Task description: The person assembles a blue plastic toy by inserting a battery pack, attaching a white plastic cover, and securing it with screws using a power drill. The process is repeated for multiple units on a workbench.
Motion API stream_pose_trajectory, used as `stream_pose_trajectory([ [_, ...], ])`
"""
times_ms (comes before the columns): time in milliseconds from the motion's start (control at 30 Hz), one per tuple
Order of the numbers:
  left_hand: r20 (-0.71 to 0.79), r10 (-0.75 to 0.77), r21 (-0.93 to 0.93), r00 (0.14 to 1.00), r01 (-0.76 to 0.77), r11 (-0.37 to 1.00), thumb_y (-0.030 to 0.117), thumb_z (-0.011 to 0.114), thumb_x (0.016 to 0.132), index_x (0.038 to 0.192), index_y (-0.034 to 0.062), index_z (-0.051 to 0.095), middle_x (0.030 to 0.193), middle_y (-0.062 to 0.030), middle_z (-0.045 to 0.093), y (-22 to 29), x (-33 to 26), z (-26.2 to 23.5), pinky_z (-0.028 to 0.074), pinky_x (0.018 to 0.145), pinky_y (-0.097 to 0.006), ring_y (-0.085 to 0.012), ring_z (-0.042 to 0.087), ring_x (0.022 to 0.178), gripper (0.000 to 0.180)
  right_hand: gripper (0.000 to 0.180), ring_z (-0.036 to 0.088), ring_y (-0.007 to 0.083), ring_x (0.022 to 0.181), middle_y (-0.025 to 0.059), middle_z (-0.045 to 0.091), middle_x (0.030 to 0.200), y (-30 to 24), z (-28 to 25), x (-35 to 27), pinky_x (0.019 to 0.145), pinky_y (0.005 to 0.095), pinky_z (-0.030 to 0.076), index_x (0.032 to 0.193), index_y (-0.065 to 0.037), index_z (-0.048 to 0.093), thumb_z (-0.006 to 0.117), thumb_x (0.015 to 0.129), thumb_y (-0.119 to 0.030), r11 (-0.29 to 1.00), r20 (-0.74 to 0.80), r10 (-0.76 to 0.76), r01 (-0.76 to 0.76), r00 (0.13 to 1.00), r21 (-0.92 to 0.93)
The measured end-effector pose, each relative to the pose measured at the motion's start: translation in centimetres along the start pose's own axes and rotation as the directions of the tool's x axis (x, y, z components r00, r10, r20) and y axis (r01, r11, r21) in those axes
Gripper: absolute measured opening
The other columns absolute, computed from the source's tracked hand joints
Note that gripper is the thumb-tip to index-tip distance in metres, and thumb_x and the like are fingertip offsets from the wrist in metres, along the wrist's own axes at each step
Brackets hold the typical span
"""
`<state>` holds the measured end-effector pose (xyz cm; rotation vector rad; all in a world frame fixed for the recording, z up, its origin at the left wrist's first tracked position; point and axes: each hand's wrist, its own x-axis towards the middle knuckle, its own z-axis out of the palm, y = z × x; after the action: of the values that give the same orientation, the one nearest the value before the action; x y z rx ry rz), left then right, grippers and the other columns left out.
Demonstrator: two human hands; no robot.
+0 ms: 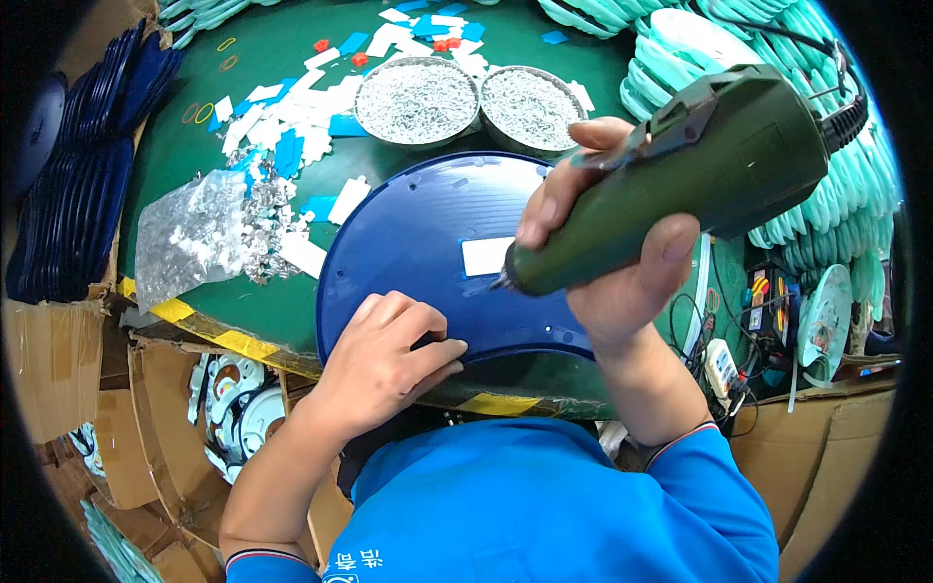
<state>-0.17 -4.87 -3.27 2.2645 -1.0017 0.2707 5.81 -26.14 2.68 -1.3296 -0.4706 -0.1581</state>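
Observation:
A dark green electric screwdriver (680, 180) lies tilted in my right hand (622, 253), its fingers wrapped round the body. Its tip points down and left, over the blue plastic panel (408, 238), beside a white rectangular piece (486, 257) on the panel. Whether the tip touches the panel, I cannot tell. My left hand (384, 355) rests on the panel's near left edge with curled fingers; its fingertips are partly hidden. The panel is curved, with a scooped near edge and small holes. Beyond it stand two round bowls (416, 102) (530, 109) full of small metal screws.
On the green table (194, 87) lie scattered white and blue pieces (292, 121) and a clear bag (192, 233) beside small metal parts. Blue panels (73, 219) are stacked at left. Pale green parts (671, 73) crowd the far right; a power strip (719, 369) hangs near cables.

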Motion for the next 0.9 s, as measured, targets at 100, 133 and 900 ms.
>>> stream_pose_trajectory([
  [100,0.089,0.023,-0.106,0.996,-0.014,0.994,0.015,0.085,0.071,0.093,0.0122,0.073,0.093,-0.0053,0.061,-0.7,1.2,-0.3,0.047,0.071,-0.036,-0.0250,0.060,0.086,0.025,0.092,0.061,0.0189,0.071,0.0108,0.059,0.083,0.0,-1.0,0.2,0.067,0.0322,0.052,0.129,0.002,0.046,0.054,0.086,-0.079,0.998,-0.023,-0.031,0.029,0.999,-0.056],
  [133,0.127,0.026,-0.152,0.992,-0.007,0.988,0.015,0.085,0.072,0.093,0.0114,0.073,0.093,-0.0058,0.061,-1.0,1.7,-0.3,0.048,0.071,-0.036,-0.0255,0.060,0.086,0.025,0.090,0.061,0.0193,0.071,0.0109,0.059,0.083,0.3,-1.1,-0.1,0.067,0.0321,0.052,0.128,0.002,0.046,0.055,0.086,-0.078,0.999,-0.018,-0.002,0.001,1.000,-0.039],
  [900,-0.032,-0.180,-0.246,0.983,0.167,0.955,0.011,0.082,0.077,0.088,0.0096,0.072,0.088,-0.0040,0.057,-2.7,9.7,2.0,0.047,0.078,-0.036,-0.0241,0.054,0.086,0.015,0.096,0.061,0.0211,0.070,0.0123,0.058,0.083,-0.5,-3.9,2.2,0.067,0.0353,0.053,0.127,-0.001,0.047,0.047,0.084,-0.086,0.998,0.013,-0.052,0.052,0.999,0.045],
])
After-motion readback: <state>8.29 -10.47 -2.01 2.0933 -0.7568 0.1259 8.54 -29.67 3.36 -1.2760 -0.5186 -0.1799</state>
